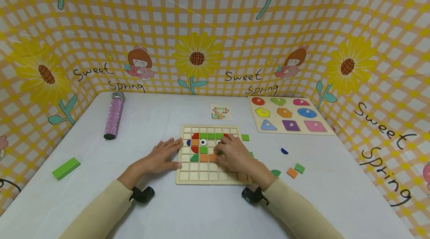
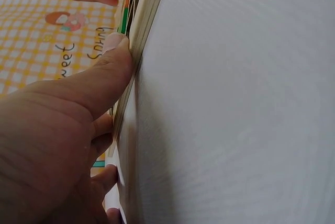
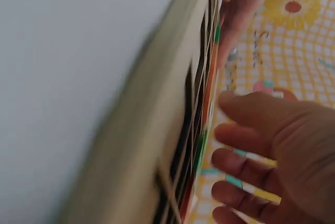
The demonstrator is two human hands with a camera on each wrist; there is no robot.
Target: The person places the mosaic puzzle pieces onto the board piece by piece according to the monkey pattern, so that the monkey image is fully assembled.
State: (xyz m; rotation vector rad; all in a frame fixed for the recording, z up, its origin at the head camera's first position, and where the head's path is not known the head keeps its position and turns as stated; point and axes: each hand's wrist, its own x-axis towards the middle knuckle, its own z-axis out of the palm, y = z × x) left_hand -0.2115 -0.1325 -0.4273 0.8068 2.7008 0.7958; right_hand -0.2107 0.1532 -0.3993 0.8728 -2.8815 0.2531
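Observation:
A wooden grid board (image 1: pixel 195 176) lies in the middle of the table. Red, green and orange pieces sit in its cells, with a round eye piece (image 1: pixel 203 142) and a blue half-round piece (image 1: pixel 189 142) at the left. My left hand (image 1: pixel 161 157) rests against the board's left edge, fingers spread; its thumb (image 2: pixel 104 80) touches the edge in the left wrist view. Over the right part of the pattern is my right hand (image 1: pixel 236 154), loosely bent fingers (image 3: pixel 243 137) close above the pieces. Nothing shows between these fingers, and the hand hides part of the pattern.
Behind the board lies a pattern card (image 1: pixel 221 112). Right of it are a green square (image 1: pixel 245 137), blue half-round (image 1: pixel 284 151), orange square (image 1: pixel 292 173) and other loose pieces. A knobbed shape puzzle (image 1: pixel 267 105) lies back right; a glittery microphone (image 1: pixel 114 115) and green block (image 1: pixel 66 168) lie left.

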